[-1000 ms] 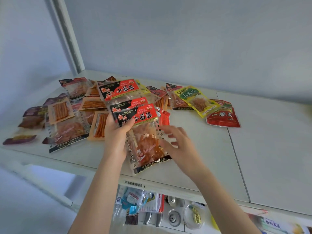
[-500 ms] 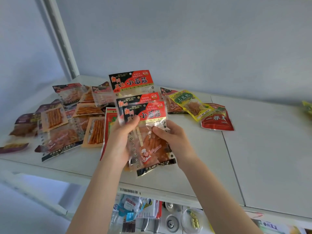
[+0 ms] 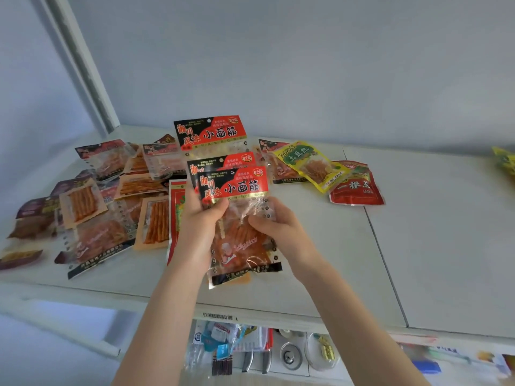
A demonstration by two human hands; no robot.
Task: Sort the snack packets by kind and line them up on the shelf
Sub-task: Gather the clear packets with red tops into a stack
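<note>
Well, the left grip (image 3: 200, 221) pinches three red-topped packets (image 3: 234, 188) under their headers, the right grip (image 3: 278, 232) clasping their clear bellies, above the shelf (image 3: 362, 260). They look light, crinkly and slippery, so I'd trust the stiff header band. Left and beyond lies the unsorted heap (image 3: 111, 218).

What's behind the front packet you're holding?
Two matching packets: the middle packet and the rear packet, fanned behind the front packet. Only their tops show; the rest is covered by it and the left hand.
</note>
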